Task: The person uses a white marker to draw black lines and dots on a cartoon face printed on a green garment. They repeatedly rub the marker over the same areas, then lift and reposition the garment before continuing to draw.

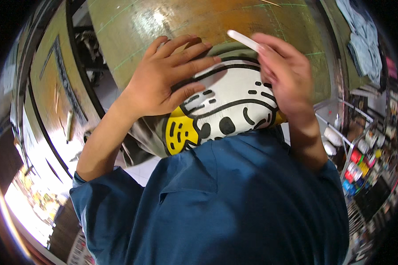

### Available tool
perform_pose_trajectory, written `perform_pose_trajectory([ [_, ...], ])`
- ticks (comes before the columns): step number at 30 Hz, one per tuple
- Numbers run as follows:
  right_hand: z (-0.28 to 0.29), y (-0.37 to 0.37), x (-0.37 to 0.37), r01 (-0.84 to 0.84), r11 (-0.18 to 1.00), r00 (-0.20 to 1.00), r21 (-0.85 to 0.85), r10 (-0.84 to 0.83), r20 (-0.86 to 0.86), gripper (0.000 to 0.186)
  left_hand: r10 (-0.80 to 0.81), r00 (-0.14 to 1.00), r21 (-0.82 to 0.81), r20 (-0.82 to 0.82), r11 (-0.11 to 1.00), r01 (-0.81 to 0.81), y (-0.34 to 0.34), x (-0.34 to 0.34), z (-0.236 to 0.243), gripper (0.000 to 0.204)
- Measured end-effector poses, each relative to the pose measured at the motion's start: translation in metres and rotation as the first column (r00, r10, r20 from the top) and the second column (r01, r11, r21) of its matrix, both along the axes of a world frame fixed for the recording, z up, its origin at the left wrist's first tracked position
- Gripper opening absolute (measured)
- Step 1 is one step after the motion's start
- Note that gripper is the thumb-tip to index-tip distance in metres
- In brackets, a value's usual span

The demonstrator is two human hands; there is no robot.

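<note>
An olive-green garment [147, 134] lies over the near edge of the work table, a large white, black and yellow cartoon print [227, 90] facing up. My left hand [170, 75] rests on the upper left of the print, palm down and fingers spread. In my right hand [287, 73], over the print's right side, is a slim white stick with a rounded end [243, 39], pinched between thumb and fingers. Its rounded end points up and left, apart from the fabric. My body hides the garment's near part.
The table top [119, 39] has green grid lines and brown stains. A thin wooden stick [269, 3] lies at its far edge. Light blue cloth [362, 48] is at the far right, above a wire rack [340, 119] and several paint bottles [358, 161]. Another board [53, 84] stands left.
</note>
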State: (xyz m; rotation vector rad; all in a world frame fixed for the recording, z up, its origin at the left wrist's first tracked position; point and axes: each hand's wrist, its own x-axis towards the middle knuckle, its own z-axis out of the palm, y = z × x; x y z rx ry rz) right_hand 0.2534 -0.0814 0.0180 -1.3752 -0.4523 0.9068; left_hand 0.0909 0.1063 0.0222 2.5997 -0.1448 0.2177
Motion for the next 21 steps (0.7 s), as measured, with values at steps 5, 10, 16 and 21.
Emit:
perform_pose_trajectory([
  [5, 0.01, -0.034, -0.037, 0.331, 0.934, 0.934, -0.131, -0.304, 0.189, 0.02, -0.183, 0.983, 0.107, 0.017, 0.978, 0.18, 0.021, 0.022, -0.012, 0.04],
  [10, 0.003, -0.03, -0.084, 0.359, 0.93, 0.746, -0.081, -0.233, 0.624, 0.023, -0.334, 0.916, 0.216, -0.224, 0.899, 0.381, 0.04, 0.047, -0.01, 0.06],
  [16, -0.008, -0.006, -0.101, 0.375, 0.905, 0.534, -0.2, -0.034, 0.845, 0.023, -0.334, 0.904, 0.3, -0.266, 0.863, 0.407, 0.044, 0.052, -0.008, 0.073],
  [21, -0.033, 0.004, -0.108, 0.439, 0.898, 0.441, 0.015, -0.23, 0.867, 0.022, -0.422, 0.895, 0.221, -0.146, 0.868, 0.445, 0.053, 0.053, -0.019, 0.074],
])
